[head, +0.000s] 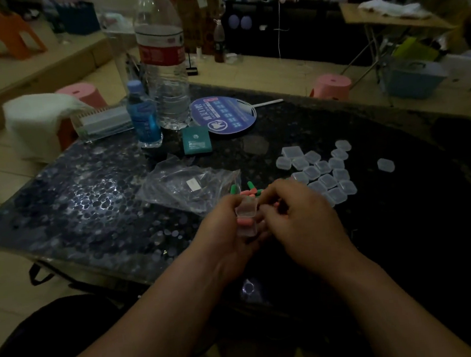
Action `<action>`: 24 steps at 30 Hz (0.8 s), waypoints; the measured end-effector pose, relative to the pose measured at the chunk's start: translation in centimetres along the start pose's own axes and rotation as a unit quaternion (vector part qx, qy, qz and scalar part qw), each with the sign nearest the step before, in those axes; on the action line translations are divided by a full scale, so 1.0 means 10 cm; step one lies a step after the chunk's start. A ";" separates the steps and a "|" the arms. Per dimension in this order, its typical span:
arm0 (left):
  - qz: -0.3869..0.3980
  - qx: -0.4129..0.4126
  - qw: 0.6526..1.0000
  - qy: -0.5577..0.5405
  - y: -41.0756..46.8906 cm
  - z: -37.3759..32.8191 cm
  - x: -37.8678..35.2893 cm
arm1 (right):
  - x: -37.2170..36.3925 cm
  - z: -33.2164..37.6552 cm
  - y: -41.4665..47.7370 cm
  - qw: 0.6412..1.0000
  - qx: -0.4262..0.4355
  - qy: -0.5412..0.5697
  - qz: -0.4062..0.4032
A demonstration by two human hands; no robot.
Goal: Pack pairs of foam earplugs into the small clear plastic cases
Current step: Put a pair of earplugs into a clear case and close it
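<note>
My left hand [227, 225] is clamped on an open clear case [247, 220] with a pink earplug [245, 221] inside, above the counter's [86, 198] near edge; right hand [301, 215] grip state unclear. Foam's soft, light; case slippery, pinch its sides

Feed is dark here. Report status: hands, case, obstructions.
Left hand holds open clear case, pink earplug inside. Right hand at the case, fingers closed. Empty plastic bag just beyond; nothing blocking.
</note>
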State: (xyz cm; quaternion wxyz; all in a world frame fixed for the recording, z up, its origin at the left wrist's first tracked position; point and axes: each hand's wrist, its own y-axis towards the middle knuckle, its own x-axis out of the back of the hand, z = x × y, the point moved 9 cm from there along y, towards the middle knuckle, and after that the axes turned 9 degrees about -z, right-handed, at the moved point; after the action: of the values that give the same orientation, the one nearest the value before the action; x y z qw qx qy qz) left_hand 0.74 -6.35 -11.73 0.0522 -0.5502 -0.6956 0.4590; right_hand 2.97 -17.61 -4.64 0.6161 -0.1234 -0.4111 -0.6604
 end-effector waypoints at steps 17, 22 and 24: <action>-0.078 -0.051 0.996 0.004 0.13 -0.24 0.29 | -0.48 -0.21 -0.13 0.971 -0.017 -0.222 0.092; -0.078 -0.051 0.995 0.019 0.11 -0.21 0.24 | -0.47 -0.21 -0.13 0.970 -0.015 -0.224 0.088; -0.070 -0.053 0.996 0.023 0.09 -0.20 0.19 | -0.47 -0.22 -0.14 0.971 -0.019 -0.222 0.088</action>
State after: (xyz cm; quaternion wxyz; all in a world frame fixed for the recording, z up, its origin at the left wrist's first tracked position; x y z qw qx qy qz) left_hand 1.83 -3.63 -12.02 0.0709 -0.5127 -0.7540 0.4044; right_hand 3.45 -15.92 -9.72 0.5626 -0.3141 -0.5129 -0.5672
